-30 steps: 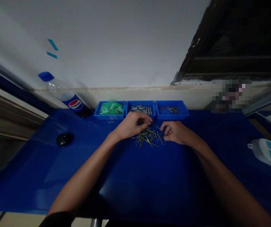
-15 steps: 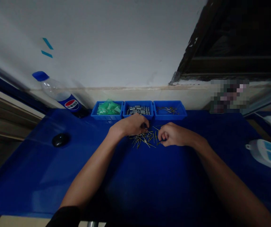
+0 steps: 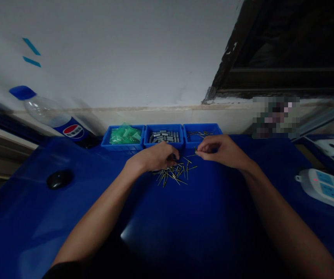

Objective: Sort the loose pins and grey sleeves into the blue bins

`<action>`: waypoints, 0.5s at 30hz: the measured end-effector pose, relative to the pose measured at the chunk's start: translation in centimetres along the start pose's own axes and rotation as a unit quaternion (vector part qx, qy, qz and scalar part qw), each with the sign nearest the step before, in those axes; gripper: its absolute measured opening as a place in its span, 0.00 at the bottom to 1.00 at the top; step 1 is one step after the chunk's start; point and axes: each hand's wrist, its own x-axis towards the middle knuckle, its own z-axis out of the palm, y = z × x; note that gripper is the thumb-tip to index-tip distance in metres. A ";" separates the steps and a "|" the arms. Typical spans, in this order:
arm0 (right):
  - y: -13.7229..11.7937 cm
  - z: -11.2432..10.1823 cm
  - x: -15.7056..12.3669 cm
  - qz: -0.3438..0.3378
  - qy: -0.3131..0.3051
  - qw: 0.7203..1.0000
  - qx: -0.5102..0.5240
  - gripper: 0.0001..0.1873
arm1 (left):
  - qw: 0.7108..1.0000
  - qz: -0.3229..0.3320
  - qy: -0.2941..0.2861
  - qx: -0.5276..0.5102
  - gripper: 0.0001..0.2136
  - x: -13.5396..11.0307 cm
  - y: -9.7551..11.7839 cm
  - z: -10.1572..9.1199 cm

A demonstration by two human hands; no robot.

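Both of the person's bare forearms reach from the near edge toward the far middle of the blue table cover (image 3: 184, 228). The left hand (image 3: 155, 158) lies knuckles up with its fingers curled down onto the far left edge of the pile of pins (image 3: 172, 174), a loose scatter of thin metal pins lying on the cover just near of the bins. Its fingertips are tucked under, so I cannot tell whether they grip anything. The right hand (image 3: 223, 150) is raised slightly, to the right of the pile, with thumb and forefinger pressed together on 1 pin (image 3: 196, 149). That pin is held just at the near left corner of the right bin (image 3: 201, 125). 3 blue bins stand side by side against the far wall: the left bin (image 3: 117, 147) holds green plastic bags, the middle bin (image 3: 163, 126) holds small grey pieces, and the right bin holds more thin pins. A cola bottle (image 3: 53, 118) with a blue cap lies tilted at the far left, a black rounded object (image 3: 58, 179) sits on the cover at the left, and a white power strip (image 3: 325, 185) lies at the right edge, well apart from both hands.
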 end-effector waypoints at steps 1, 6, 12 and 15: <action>0.1 -0.2 0.1 -0.004 0.056 0.998 -0.014 0.06 | 1.000 -0.001 0.004 -0.006 0.12 0.0 -0.1 0.0; 0.1 -0.6 0.3 -0.001 0.235 0.967 -0.102 0.08 | 0.998 -0.008 -0.016 0.054 0.12 0.0 -0.6 0.2; 0.0 -0.5 0.0 -0.001 0.051 0.994 -0.095 0.06 | 0.989 -0.053 -0.070 0.118 0.10 0.2 -0.1 0.8; 0.8 0.2 0.0 0.014 -0.047 0.993 -0.106 0.07 | 0.983 -0.063 -0.086 0.151 0.10 0.4 0.2 0.9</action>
